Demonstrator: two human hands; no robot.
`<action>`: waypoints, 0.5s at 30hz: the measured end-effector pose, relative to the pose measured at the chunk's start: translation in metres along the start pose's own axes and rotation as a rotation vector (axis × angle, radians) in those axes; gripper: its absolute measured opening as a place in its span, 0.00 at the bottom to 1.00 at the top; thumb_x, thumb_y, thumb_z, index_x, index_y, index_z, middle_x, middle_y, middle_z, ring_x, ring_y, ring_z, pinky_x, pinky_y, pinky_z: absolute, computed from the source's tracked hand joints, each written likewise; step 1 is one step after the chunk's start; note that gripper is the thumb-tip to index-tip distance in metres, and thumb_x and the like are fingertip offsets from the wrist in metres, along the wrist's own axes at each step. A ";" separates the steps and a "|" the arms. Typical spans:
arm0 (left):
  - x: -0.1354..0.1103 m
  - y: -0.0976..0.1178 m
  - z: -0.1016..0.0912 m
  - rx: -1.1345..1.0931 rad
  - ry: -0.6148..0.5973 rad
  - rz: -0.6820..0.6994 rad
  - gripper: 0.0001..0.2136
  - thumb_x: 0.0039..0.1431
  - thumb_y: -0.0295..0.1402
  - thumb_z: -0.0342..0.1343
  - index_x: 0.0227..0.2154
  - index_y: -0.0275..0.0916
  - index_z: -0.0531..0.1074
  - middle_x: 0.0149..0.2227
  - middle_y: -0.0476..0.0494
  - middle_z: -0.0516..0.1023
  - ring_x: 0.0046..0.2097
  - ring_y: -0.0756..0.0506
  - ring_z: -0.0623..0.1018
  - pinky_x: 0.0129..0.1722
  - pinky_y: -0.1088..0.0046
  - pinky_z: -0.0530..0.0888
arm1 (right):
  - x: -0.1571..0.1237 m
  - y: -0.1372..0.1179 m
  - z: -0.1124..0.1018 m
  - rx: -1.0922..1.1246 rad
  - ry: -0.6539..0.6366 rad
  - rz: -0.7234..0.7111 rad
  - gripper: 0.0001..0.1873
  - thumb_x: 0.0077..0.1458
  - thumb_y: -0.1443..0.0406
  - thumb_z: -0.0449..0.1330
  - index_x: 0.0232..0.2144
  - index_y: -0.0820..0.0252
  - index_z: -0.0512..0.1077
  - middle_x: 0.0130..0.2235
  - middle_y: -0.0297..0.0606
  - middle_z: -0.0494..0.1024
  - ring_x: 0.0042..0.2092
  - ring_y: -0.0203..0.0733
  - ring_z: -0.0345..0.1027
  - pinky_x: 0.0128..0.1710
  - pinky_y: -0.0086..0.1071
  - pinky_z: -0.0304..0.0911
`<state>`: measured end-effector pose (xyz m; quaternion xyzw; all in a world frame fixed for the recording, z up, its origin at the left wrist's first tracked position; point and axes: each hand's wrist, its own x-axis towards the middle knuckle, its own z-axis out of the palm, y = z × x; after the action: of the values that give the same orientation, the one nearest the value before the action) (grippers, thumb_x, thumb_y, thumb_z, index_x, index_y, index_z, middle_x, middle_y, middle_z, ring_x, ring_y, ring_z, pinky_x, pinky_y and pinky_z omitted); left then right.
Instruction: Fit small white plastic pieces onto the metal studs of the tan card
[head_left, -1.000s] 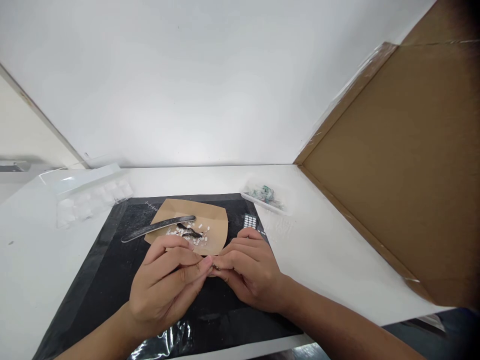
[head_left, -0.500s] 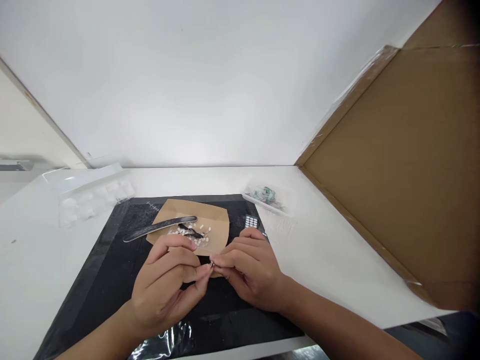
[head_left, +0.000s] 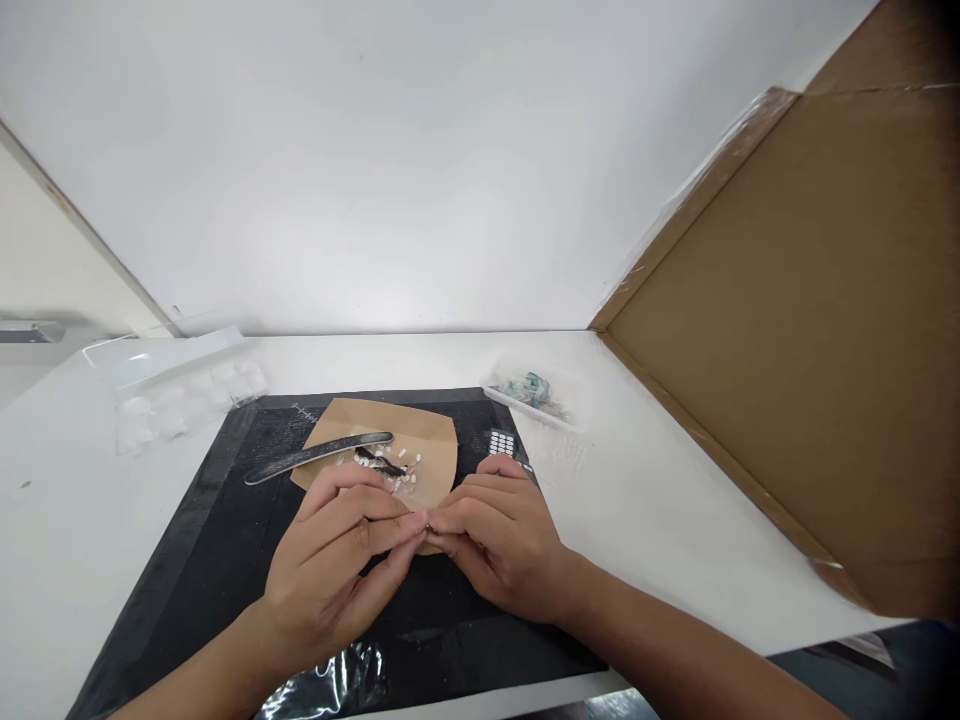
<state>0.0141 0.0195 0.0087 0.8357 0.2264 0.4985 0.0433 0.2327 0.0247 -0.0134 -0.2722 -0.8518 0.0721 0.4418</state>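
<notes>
Over the lower edge of a brown paper sheet, the fingertips of my two hands meet. My left hand is closed in a pinch, thumb against the fingers. From the other side my right hand pinches at the same spot. Something tiny sits between the fingertips, mostly covered and too small to name. On the paper just beyond lie small white oval pieces and a dark, crumpled strip. A curved black nail file rests across the paper's left edge.
The paper lies on a black mat on the white table. A card with white ovals is near my right hand. Behind are a clear tray with greenish packets and a clear compartment tray. Cardboard stands at right.
My left fingertips have moved slightly right and up against the right ones. The small shiny piece that showed between them is now mostly covered. The right hand has hardly moved.
</notes>
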 end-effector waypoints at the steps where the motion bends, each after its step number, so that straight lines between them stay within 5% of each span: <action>1: 0.000 0.000 0.000 -0.002 0.006 -0.002 0.14 0.60 0.14 0.65 0.46 0.34 0.80 0.36 0.44 0.84 0.40 0.45 0.80 0.46 0.58 0.79 | 0.000 0.000 0.000 -0.002 -0.004 0.002 0.06 0.69 0.68 0.63 0.37 0.58 0.71 0.32 0.30 0.83 0.30 0.34 0.72 0.38 0.37 0.54; 15: -0.006 0.002 -0.001 -0.007 -0.018 -0.086 0.10 0.60 0.14 0.64 0.39 0.35 0.77 0.35 0.43 0.80 0.44 0.43 0.78 0.48 0.60 0.76 | -0.001 0.001 0.000 -0.013 0.011 0.003 0.03 0.68 0.69 0.64 0.41 0.58 0.72 0.34 0.31 0.85 0.31 0.35 0.75 0.38 0.38 0.54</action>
<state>0.0118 0.0155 0.0048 0.8295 0.2600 0.4894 0.0695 0.2337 0.0247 -0.0146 -0.2766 -0.8493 0.0658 0.4448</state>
